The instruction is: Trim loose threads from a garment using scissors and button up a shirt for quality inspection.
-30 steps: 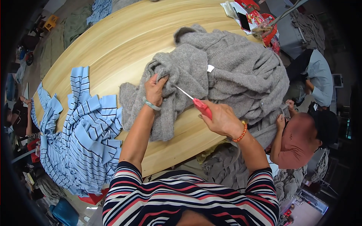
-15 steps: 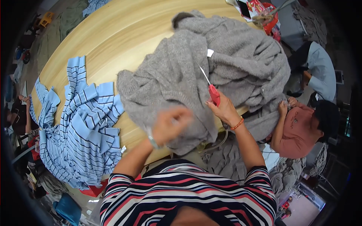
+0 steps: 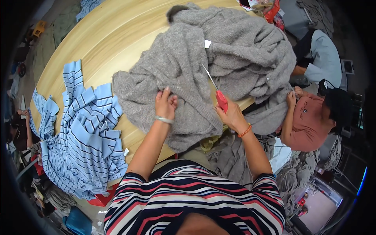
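Note:
Piled on the table is a grey knit sweater point(image 3: 176, 70), its folds spread under and between both my hands. My left hand point(image 3: 166, 105) rests against its near left part, the fingers loosely bent and apart, gripping no fabric that I can see. In my right hand point(image 3: 232, 116) is a pair of red-handled scissors point(image 3: 221, 101), held by the handle. Their slim, pointed metal blades lie over the grey knit and point away from me. A small white label point(image 3: 207, 44) shows on the fabric beyond the tips.
Blue striped knit garments point(image 3: 92, 133) lie heaped at the left of the wooden table point(image 3: 113, 43). More grey knitwear point(image 3: 235, 156) hangs below the near edge. At the right a person in a pink top point(image 3: 309, 121) handles grey fabric. A red bag point(image 3: 272, 13) stands far right.
My left hand, blurred before, has moved up and left onto the grey sweater and is now still. The scissors stay in my right hand. The whole view has shifted slightly.

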